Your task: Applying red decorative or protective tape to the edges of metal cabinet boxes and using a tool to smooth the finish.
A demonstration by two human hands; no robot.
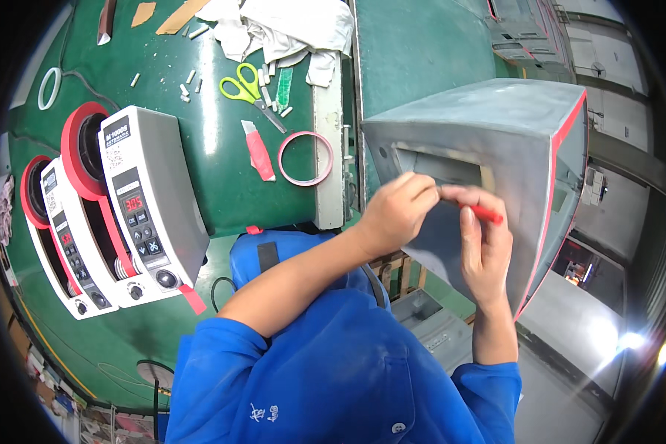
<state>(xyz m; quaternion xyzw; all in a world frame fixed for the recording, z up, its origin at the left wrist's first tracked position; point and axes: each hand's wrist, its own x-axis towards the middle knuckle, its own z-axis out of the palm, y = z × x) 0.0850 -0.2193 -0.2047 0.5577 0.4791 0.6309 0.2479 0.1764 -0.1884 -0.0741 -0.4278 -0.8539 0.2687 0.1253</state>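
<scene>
Both my hands are raised in front of a grey metal housing [525, 155], close to the rectangular opening in its face. Between the fingers of my right hand [487, 255] is a slim red piece [487, 214]; its exact kind does not show. My left hand [398, 211] is closed in a pinch right beside the right fingertips, at a small dark end that may belong to the same piece. What the left fingertips hold is mostly hidden. Red tape [570, 122] runs along the housing's edge.
Two white tape dispensers [172, 170] with red rolls stand at the left on the green table [222, 200]. Near its right edge lie green-handled scissors [250, 90], a red-wrapped knife [257, 152] and a tape ring [283, 159]. White cloths [303, 29] and several small white plugs lie farther back.
</scene>
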